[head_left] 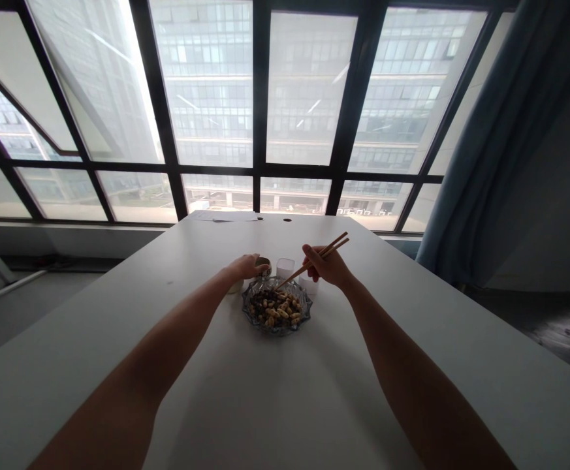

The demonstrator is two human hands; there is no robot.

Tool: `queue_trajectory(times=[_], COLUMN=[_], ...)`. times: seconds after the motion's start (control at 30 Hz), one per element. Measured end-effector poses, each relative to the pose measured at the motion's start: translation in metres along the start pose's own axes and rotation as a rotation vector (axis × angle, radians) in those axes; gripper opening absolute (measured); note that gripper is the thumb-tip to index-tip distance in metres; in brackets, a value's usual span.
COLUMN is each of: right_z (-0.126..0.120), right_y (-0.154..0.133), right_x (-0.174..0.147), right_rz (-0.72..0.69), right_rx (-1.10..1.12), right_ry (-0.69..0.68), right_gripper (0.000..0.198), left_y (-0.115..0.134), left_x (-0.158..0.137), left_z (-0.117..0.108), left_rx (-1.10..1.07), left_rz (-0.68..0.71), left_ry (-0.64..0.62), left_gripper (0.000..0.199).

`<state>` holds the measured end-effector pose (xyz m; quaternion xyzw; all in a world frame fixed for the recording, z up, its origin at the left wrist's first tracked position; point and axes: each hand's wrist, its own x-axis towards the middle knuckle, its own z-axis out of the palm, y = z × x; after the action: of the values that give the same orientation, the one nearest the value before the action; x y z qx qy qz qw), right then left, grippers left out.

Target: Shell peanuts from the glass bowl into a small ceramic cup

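Chopsticks dip into a glass bowl, containers crowding its far side

The glass bowl, its rim jagged with points, sits around the middle of the table and holds a heap of brown and tan pieces (nuts, by the look of them). The right hand is closed around a pair of chopsticks, slanting down over the rim with their tips at the pieces. The left hand is partly curled against a round container just behind the bowl; whether it grips is unclear. A pale container shows below that hand, and two small white containers stand along the bowl's far right edge.

Room lies mostly nearer the wearer and to both sides, where white tabletop stretches wide. At its far edge lie papers, near the dark-framed windows; a blue curtain hangs beyond the right edge.
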<state>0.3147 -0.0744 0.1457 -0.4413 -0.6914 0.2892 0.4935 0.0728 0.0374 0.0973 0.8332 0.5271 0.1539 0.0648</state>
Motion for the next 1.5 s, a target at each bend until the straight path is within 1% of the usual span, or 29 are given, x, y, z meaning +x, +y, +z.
queue_trajectory(times=[0.1,0.17,0.2,0.27,0.33,0.4,0.47,0.63,0.7,0.8,0.87,0.93,1.0,1.07,1.1,1.2,1.27,1.33,1.4,1.5], right_z=[-0.002,-0.003,-0.003,-0.003,-0.003,-0.002,-0.002,-0.001,-0.001,0.0,0.002,0.004,0.005,0.005,0.005,0.005,0.005,0.006,0.006,0.007], right_y=[-0.003,-0.005,-0.007,-0.009,-0.011,-0.011,-0.009,-0.002,0.0,0.002,0.003,0.004,0.006,0.007,0.007,0.009,0.009,0.011,0.013,0.017], right_x=[-0.001,-0.001,-0.002,-0.002,-0.002,-0.002,-0.001,0.002,0.003,0.004,0.005,0.006,0.007,0.007,0.007,0.007,0.006,0.006,0.007,0.007], right_rz=[0.013,0.013,0.012,0.011,0.009,0.009,0.012,0.015,0.027,0.046,0.042,0.03,0.017,0.012,0.01,-0.004,-0.013,-0.013,-0.01,-0.007], right_rx=[-0.005,-0.008,-0.011,-0.024,-0.038,-0.043,-0.037,-0.018,0.003,0.046,0.076,0.103,0.125,0.137,0.138,0.128,0.13,0.133,0.129,0.124], right_ry=[-0.042,-0.076,-0.096,-0.134,-0.163,-0.179,-0.187,-0.192,-0.166,-0.092,-0.024,0.035,0.077,0.106,0.12,0.154,0.176,0.19,0.2,0.213], right_gripper=[0.066,0.064,0.063,0.06,0.058,0.058,0.058,0.059,0.059,0.06,0.061,0.061,0.06,0.059,0.059,0.059,0.06,0.061,0.061,0.059], left_y=[0.005,0.007,0.008,0.007,0.005,0.003,0.002,-0.003,-0.007,-0.017,-0.025,-0.036,-0.047,-0.058,-0.064,-0.076,-0.08,-0.081,-0.075,-0.054], left_x=[-0.026,-0.053,-0.068,-0.097,-0.119,-0.131,-0.136,-0.133,-0.131,-0.121,-0.111,-0.099,-0.088,-0.08,-0.076,-0.069,-0.063,-0.058,-0.051,-0.04], left_z=[-0.007,-0.008,-0.007,-0.002,0.004,0.01,0.012,0.008,0.006,0.003,0.0,-0.001,0.001,0.007,0.011,0.024,0.029,0.029,0.025,0.015], left_rx=[-0.038,-0.086,-0.125,-0.216,-0.293,-0.354,-0.387,-0.375,-0.367,-0.33,-0.297,-0.29,-0.324,-0.389,-0.422,-0.485,-0.481,-0.454,-0.402,-0.254], left_rz=[0.025,0.053,0.055,0.042,0.009,-0.045,-0.09,-0.122,-0.112,-0.057,-0.022,-0.01,-0.023,-0.042,-0.053,-0.08,-0.09,-0.091,-0.075,-0.029], left_ry=[0.142,0.259,0.287,0.27,0.215,0.169,0.161,0.231,0.309,0.465,0.514,0.481,0.404,0.337,0.324,0.346,0.366,0.358,0.335,0.303], left_gripper=[0.038,0.036,0.036,0.035,0.041,0.044,0.041,0.031,0.027,0.021,0.023,0.032,0.045,0.053,0.056,0.061,0.061,0.061,0.061,0.059])
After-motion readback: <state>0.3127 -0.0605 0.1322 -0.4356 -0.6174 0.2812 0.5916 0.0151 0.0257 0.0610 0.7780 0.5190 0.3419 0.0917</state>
